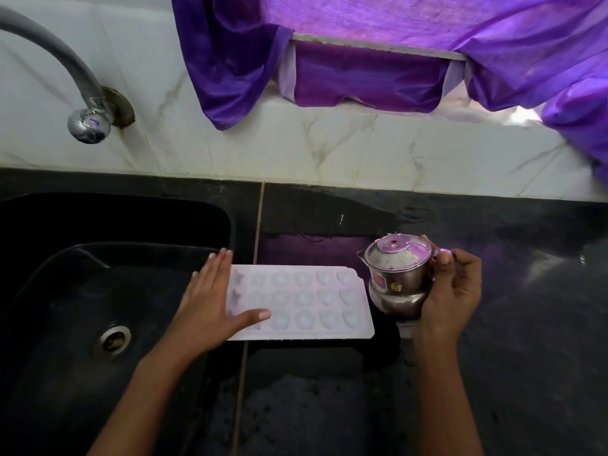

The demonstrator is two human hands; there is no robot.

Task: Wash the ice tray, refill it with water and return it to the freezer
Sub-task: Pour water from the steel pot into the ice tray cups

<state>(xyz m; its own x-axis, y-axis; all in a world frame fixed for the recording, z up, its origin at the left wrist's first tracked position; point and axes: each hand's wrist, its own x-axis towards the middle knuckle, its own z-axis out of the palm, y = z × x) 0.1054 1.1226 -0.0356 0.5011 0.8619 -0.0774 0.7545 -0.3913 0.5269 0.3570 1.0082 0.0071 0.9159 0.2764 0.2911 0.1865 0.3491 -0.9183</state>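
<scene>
A white ice tray (316, 301) with shaped cells lies flat on the black counter, just right of the sink. My left hand (214, 297) rests flat on the tray's left end, fingers straight and thumb stretched across the near row. A small steel jug with a lid (398, 274) stands at the tray's right end. My right hand (450, 291) grips the jug from the right, fingers curled round its handle and body.
A black sink (65, 291) with a steel drain (112, 340) fills the left. A curved tap (82, 93) comes out of the white marble wall above it. Purple curtains (362, 60) hang over the window ledge. The black counter (526, 324) stretches right.
</scene>
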